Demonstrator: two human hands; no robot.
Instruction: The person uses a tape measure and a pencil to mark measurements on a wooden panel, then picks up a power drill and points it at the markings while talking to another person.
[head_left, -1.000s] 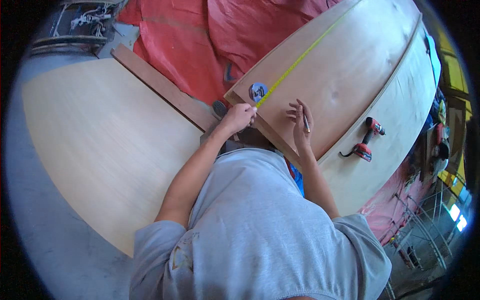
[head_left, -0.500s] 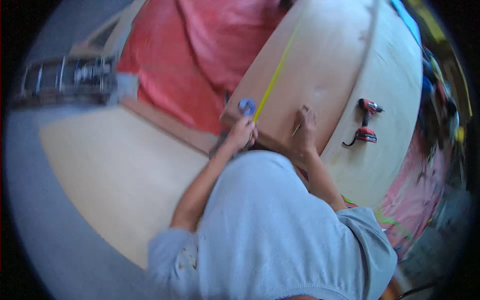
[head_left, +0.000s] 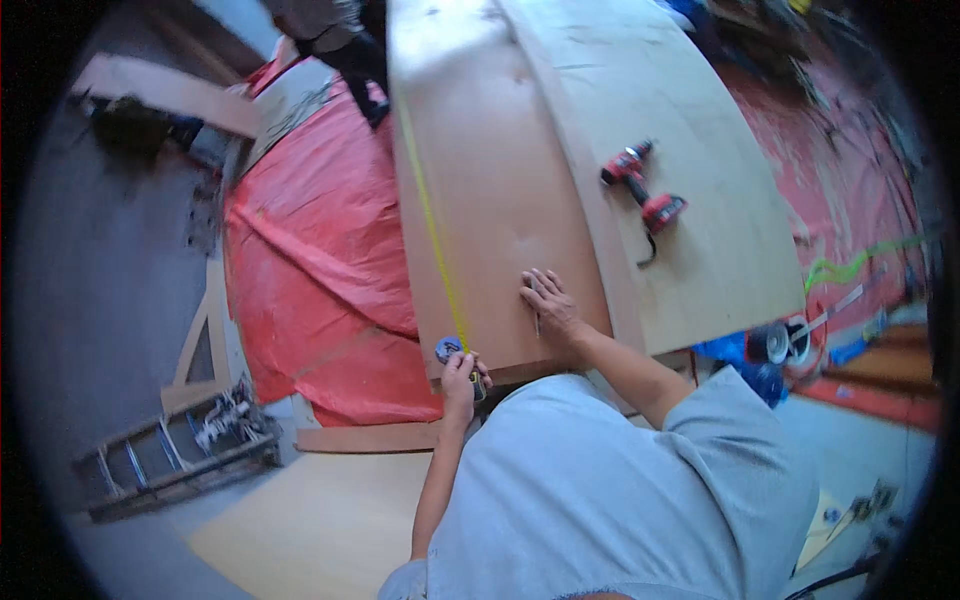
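Observation:
My left hand (head_left: pixel 463 385) is closed around a tape measure (head_left: pixel 479 387) at the near edge of a brown wooden panel (head_left: pixel 480 190). Its yellow blade (head_left: pixel 432 225) runs out along the panel's left side toward the far end. Beside that hand, a small round blue-purple object (head_left: pixel 447 348) rests at the panel's near left corner. My right hand (head_left: pixel 555 308) rests on the panel, its fingers closed on a thin pencil-like stick (head_left: pixel 536 312). To its right, a red and black cordless drill (head_left: pixel 642 188) lies on a pale wooden sheet (head_left: pixel 720 260).
A red plastic sheet (head_left: pixel 320 270) spreads along the panel's left. A ladder (head_left: pixel 175 455) lies at lower left, near a pale board (head_left: pixel 310 510). Another person (head_left: pixel 335 40) stands at the far left. Blue plastic (head_left: pixel 755 375) and a green strap (head_left: pixel 845 268) are at right.
My view has turned, so the panel now points more straight ahead and another person shows at the far left. Both hands keep hold of their things; the blade still lies extended.

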